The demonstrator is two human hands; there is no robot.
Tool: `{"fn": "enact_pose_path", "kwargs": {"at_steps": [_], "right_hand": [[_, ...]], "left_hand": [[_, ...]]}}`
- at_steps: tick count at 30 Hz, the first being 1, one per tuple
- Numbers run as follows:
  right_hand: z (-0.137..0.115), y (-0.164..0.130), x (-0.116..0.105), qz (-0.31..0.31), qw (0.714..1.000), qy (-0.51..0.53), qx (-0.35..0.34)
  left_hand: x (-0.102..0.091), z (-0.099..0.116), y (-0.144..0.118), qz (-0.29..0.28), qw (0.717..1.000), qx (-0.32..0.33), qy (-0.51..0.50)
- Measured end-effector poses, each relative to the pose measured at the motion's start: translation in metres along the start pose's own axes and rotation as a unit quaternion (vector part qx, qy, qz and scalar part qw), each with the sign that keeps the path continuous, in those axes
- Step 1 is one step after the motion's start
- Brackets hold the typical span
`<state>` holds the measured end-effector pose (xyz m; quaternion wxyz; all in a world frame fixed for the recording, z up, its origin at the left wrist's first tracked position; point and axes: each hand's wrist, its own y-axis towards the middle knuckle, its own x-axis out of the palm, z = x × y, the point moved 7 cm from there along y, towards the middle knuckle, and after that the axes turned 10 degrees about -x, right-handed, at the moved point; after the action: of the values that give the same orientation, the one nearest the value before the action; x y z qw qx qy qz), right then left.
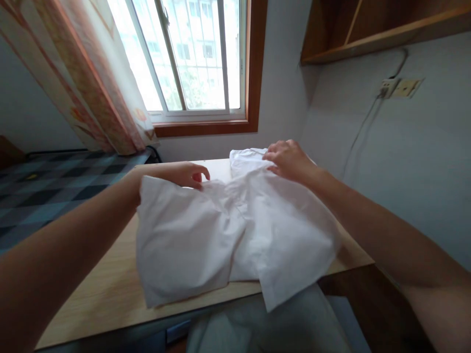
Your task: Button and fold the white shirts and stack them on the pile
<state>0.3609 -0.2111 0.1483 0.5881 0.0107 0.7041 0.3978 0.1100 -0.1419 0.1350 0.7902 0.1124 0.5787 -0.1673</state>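
A white cloth garment [191,240], its exact kind unclear, lies rumpled on the wooden tabletop. Its near right corner hangs past the front edge, and its right part is slightly blurred. My left hand [193,175] is at the garment's far left edge, fingers bent and thumb apart, with nothing visible in its grasp. Over the far right part, my right hand [289,158] rests on or just above the fabric, its fingers loosely curved and spread. More white fabric [245,159] lies beyond; whether it is the same piece, I cannot tell.
The light wooden table [110,294] stands below a window [198,59]. At left are a patterned curtain [91,73] and a bed with a checked cover [55,181]. A wall shelf [368,46] and a plugged-in socket [388,88] are at right. My lap shows below.
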Motion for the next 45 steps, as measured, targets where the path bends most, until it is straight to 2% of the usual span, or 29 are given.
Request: {"fn": "enact_pose_path", "kwargs": {"at_steps": [1,3,6,8,10,11,13,15,17,19,22,25,27,30,33,39,45], "right_hand": [[-0.012,-0.004,0.014,-0.026,1.000,-0.002,-0.017],[-0.038,-0.015,0.040,-0.084,0.996,0.020,-0.031],[-0.069,-0.031,0.071,-0.135,0.986,0.101,-0.008],[-0.083,-0.039,0.089,-0.155,0.978,0.140,0.016],[-0.090,-0.045,0.108,-0.181,0.970,0.158,0.041],[-0.092,-0.048,0.117,-0.193,0.967,0.159,0.051],[-0.093,-0.052,0.132,-0.203,0.966,0.147,0.071],[-0.091,-0.055,0.141,-0.191,0.969,0.131,0.088],[-0.087,-0.057,0.145,-0.171,0.971,0.132,0.099],[-0.082,-0.058,0.147,-0.154,0.971,0.155,0.101],[-0.074,-0.059,0.148,-0.121,0.964,0.212,0.108],[-0.063,-0.060,0.151,-0.083,0.942,0.297,0.135],[-0.058,-0.061,0.154,-0.058,0.919,0.361,0.146],[-0.053,-0.061,0.158,-0.030,0.889,0.434,0.143],[-0.051,-0.061,0.160,-0.021,0.871,0.470,0.139],[-0.048,-0.060,0.158,0.007,0.881,0.448,0.152],[-0.049,-0.059,0.157,0.033,0.902,0.405,0.146]], "left_hand": [[0.003,-0.008,0.007,-0.035,0.998,-0.009,0.042],[-0.006,-0.016,0.012,-0.055,0.993,-0.008,0.102],[-0.041,-0.006,0.001,0.050,0.989,-0.001,0.136],[-0.049,0.015,-0.016,0.111,0.982,0.004,0.150],[-0.034,0.041,-0.033,0.132,0.980,0.010,0.148],[-0.018,0.054,-0.040,0.119,0.982,0.017,0.147],[0.026,0.070,-0.047,0.062,0.986,0.028,0.155],[0.066,0.069,-0.046,0.036,0.987,0.007,0.160],[0.097,0.056,-0.040,0.027,0.988,-0.020,0.150],[0.120,0.039,-0.033,0.018,0.990,-0.038,0.137],[0.135,0.023,-0.029,0.067,0.991,-0.034,0.108],[0.137,0.026,-0.033,0.154,0.986,0.020,0.060],[0.137,0.032,-0.037,0.182,0.981,0.059,0.018],[0.140,0.034,-0.037,0.164,0.985,0.054,-0.028],[0.142,0.032,-0.033,0.130,0.990,0.028,-0.042],[0.140,0.024,-0.027,0.091,0.992,-0.008,-0.089],[0.142,0.031,-0.028,0.122,0.985,0.084,-0.093]]}}
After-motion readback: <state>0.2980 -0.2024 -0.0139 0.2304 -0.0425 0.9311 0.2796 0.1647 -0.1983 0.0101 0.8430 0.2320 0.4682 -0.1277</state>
